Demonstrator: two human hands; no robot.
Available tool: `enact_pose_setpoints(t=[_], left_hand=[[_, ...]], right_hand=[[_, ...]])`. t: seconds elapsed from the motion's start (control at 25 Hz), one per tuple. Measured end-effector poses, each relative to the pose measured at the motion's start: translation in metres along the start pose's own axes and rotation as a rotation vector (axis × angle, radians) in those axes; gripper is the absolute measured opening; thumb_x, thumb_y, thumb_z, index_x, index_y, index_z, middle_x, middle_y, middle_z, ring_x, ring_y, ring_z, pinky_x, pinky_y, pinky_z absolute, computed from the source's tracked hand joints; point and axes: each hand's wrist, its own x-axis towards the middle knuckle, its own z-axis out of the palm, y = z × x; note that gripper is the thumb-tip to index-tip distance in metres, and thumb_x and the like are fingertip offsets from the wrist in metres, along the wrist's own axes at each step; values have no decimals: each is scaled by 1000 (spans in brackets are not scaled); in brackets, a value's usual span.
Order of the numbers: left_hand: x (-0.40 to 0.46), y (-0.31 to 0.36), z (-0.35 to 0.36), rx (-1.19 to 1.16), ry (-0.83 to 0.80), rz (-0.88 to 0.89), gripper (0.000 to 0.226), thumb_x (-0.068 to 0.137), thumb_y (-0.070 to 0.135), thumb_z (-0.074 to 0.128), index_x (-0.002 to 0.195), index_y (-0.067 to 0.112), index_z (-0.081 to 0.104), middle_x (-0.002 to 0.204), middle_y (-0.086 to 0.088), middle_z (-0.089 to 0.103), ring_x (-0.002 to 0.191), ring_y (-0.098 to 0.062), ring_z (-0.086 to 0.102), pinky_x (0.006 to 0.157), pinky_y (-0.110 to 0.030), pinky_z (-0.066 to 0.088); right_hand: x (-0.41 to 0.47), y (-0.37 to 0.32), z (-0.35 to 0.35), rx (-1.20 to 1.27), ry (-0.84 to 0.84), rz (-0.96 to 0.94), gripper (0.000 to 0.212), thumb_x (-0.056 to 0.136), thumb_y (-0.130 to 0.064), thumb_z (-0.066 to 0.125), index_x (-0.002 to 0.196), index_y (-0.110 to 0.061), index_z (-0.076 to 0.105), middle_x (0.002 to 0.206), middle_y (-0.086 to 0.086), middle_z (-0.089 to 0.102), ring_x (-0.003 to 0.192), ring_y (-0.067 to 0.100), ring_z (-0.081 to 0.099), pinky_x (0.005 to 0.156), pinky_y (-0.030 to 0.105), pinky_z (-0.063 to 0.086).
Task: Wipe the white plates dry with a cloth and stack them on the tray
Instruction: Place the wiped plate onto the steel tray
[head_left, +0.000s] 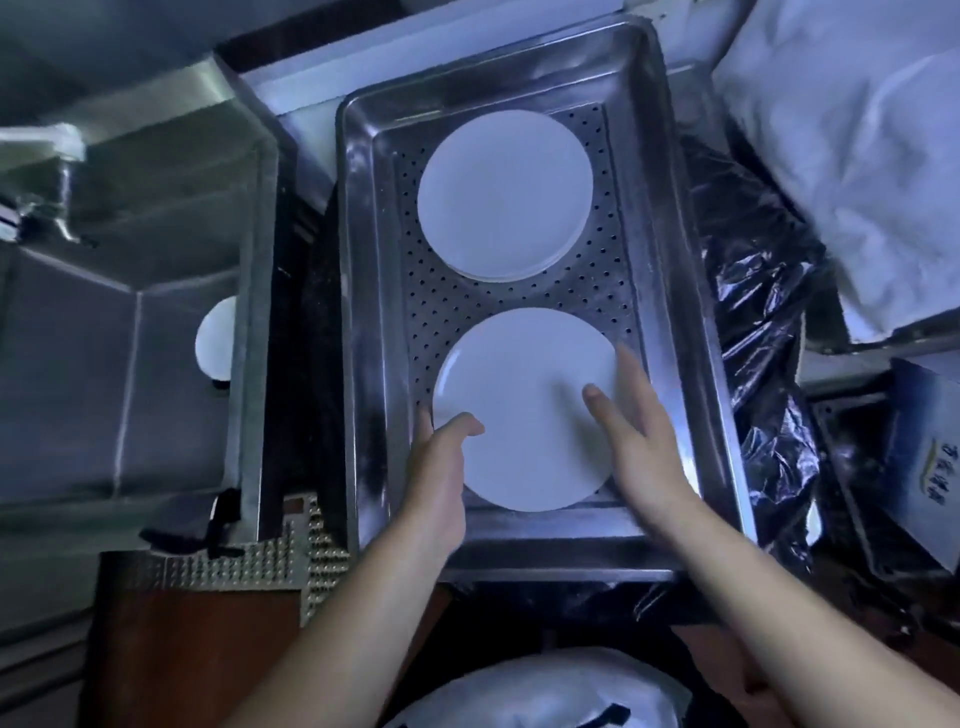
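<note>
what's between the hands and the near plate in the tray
Nothing visible. The left hand has its thumb on the near plate at its left edge, and the right hand lies over its right edge. Both reach into the tray unobstructed.

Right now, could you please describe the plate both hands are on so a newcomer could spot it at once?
Find the perforated steel tray in the middle. Two white plate piles lie in it; take the near plate. Unlike the far stack, it has the left hand and right hand at its edges.
</note>
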Motion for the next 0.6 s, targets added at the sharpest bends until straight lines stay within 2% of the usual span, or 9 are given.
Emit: enact_pose_setpoints(t=[0.04,0.12,0.2,0.28,0.4,0.48,0.6], left_hand=[[-1,-1,3,-48,30,-24,55,65,22,66,120,24,65,119,6,74,113,-19,64,80,-33,44],[-1,0,7,-112,59,-62,62,61,23,66,123,12,64,117,1,74,105,-21,64,77,-33,44],[1,2,6,-148,72,-67,57,70,20,65,125,4,62,109,0,74,96,-19,64,75,-32,44],[3,2,1,-161,64,-51,46,80,14,61,124,2,63,104,2,74,94,-17,64,77,-31,46],[4,0,-3,-151,37,-44,58,67,20,60,123,3,63,110,1,74,99,-18,63,83,-31,47],[5,-1,-4,-151,17,-16,57,63,21,59,118,5,64,111,0,74,101,-19,62,83,-31,46],[3,0,-12,-107,-57,20,55,67,22,61,121,13,65,116,3,73,105,-19,62,82,-30,45]], right_hand=[[1,2,3,0,0,-27,48,97,-40,58,139,-56,38,136,-45,43,128,-19,39,104,17,34],[4,7,4,28,11,-57,52,93,-40,56,143,-47,41,138,-39,46,130,-15,41,103,13,35],[6,13,4,72,18,-58,55,91,-38,57,144,-42,43,136,-39,49,128,-14,44,99,7,37],[8,19,3,126,39,-45,57,89,-35,58,145,-37,45,138,-32,52,129,-8,47,101,14,40],[10,25,2,155,65,-54,58,88,-29,58,145,-28,47,138,-22,56,128,-1,52,98,19,45],[12,27,2,146,70,-65,56,88,-25,58,142,-25,48,139,-16,57,128,4,53,100,26,45],[12,22,-1,-12,53,-84,48,87,-28,58,133,-38,51,130,-23,59,120,-1,56,101,36,48]])
